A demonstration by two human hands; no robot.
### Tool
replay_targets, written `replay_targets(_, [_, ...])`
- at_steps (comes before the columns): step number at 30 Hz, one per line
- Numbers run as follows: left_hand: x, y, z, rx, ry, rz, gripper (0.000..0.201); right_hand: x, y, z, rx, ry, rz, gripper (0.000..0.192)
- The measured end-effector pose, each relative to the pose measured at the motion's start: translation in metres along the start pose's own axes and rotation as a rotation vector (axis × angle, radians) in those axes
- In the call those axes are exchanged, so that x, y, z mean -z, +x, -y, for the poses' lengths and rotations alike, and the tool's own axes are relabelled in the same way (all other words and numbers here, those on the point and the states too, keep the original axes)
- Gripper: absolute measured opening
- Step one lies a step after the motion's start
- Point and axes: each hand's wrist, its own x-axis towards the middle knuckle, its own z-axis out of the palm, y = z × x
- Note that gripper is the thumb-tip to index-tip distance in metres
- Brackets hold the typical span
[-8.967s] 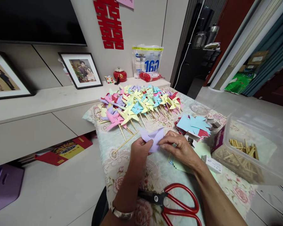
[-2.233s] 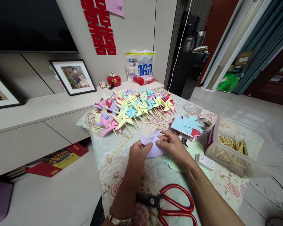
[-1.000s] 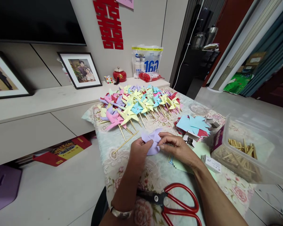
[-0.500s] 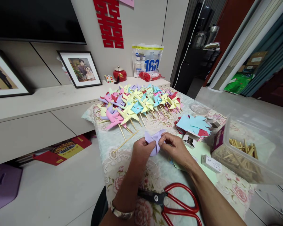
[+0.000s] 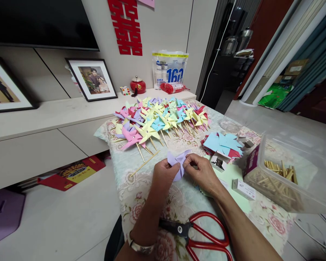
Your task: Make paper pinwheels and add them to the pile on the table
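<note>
Between both hands is a purple paper pinwheel [image 5: 178, 159], its corners folded in toward the middle. My left hand [image 5: 164, 175] pinches its left side, thumb over the folds. With closed fingertips my right hand [image 5: 199, 168] grips the pinwheel's right side near the centre; whether a pin is in those fingers is hidden. A loose wooden stick [image 5: 143, 164] lies on the cloth left of the hands. Beyond them spreads a pile of finished paper pinwheels [image 5: 159, 124] on sticks. Red-handled scissors [image 5: 190, 228] rest between my forearms.
Right of my hands lie cut blue paper pieces [image 5: 224, 143], an open small box of pins [image 5: 218, 162], green paper sheets [image 5: 235, 177] and a white box [image 5: 243, 189]. A clear plastic bin [image 5: 277, 192] holds wooden sticks at the table's right. A cabinet [image 5: 57, 116] stands beyond the table.
The pinwheel and both hands have barely shifted; the right fingers have moved slightly at the pinwheel's centre. Everything else stays in place.
</note>
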Motion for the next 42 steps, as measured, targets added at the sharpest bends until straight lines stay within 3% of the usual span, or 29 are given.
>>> replay_targets(27, [-0.001, 0.0, 0.004, -0.014, 0.088, 0.003, 0.014, 0.002, -0.001, 0.001, 0.001, -0.062, 0.013, 0.012])
replay_targets(32, [0.0, 0.001, 0.005, -0.012, 0.028, -0.036, 0.025, 0.005, -0.002, 0.005, 0.033, -0.029, 0.023, 0.01])
replay_targets(37, [0.002, -0.001, 0.004, 0.036, -0.019, -0.047, 0.027, 0.017, -0.001, 0.006, 0.08, 0.0, -0.141, 0.009])
replay_targets(42, [0.002, 0.002, 0.002, 0.064, -0.084, -0.082, 0.025, 0.049, -0.004, -0.002, -0.016, -0.064, -0.476, 0.019])
